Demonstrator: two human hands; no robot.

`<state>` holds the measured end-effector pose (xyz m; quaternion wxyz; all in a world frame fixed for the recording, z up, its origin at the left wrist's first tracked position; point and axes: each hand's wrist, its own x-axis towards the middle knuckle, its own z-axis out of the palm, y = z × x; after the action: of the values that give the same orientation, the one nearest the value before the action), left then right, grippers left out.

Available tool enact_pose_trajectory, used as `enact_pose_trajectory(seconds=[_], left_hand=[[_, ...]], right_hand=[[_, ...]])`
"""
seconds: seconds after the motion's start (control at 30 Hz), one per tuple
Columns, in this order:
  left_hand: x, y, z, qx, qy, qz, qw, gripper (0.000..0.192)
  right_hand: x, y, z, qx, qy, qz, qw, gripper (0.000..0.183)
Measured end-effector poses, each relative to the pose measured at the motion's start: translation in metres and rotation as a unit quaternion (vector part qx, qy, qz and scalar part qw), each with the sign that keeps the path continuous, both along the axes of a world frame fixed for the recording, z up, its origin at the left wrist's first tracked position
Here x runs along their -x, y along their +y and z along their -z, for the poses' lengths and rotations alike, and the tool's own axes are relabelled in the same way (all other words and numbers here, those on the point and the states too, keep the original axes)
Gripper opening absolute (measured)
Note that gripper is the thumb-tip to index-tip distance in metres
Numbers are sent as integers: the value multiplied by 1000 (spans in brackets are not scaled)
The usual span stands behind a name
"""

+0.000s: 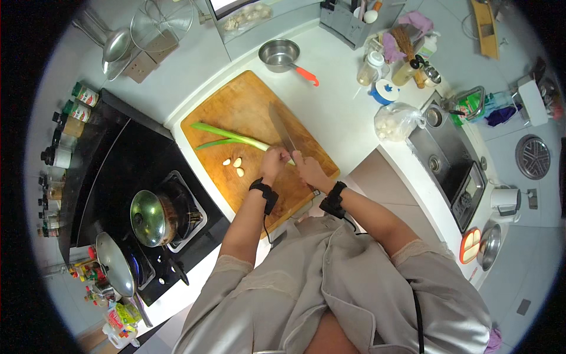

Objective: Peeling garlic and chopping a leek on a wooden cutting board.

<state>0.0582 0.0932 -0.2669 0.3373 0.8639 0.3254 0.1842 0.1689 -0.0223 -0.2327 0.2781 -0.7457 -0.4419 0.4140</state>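
Note:
A large wooden cutting board lies on the counter before me. Across it stretches a green onion stalk, its green leaves to the left and its white end towards my hands. My left hand presses the white part of the stalk with curled fingers. In my right hand is the handle of a kitchen knife, its broad blade pointing away from me, right beside my left fingers. Whether the edge touches the stalk is hidden. Several peeled garlic cloves lie left of my left hand.
A gas stove on the left carries a lidded pot and a lidded wok. Beyond the board stands a steel pan with a red handle. To the right are a plastic bag and a sink.

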Motion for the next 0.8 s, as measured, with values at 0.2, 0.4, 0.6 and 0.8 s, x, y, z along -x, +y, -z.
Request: enact_pose_trajectory(seconds=[0.2, 0.4, 0.6, 0.8], left_hand=[[5, 4, -1, 29, -17, 26, 999, 5], [2, 5, 2, 27, -22, 21, 999, 11], [2, 0, -19, 78, 10, -3, 997, 20], [0, 2, -12, 90, 17, -10, 996, 22]], right_hand=[[-5, -12, -25, -63, -102, -65, 991, 45], [-4, -37, -41, -52, -1, 23, 998, 58], [7, -49, -51, 51, 125, 96, 986, 62], [17, -52, -25, -55, -68, 17, 996, 63]])
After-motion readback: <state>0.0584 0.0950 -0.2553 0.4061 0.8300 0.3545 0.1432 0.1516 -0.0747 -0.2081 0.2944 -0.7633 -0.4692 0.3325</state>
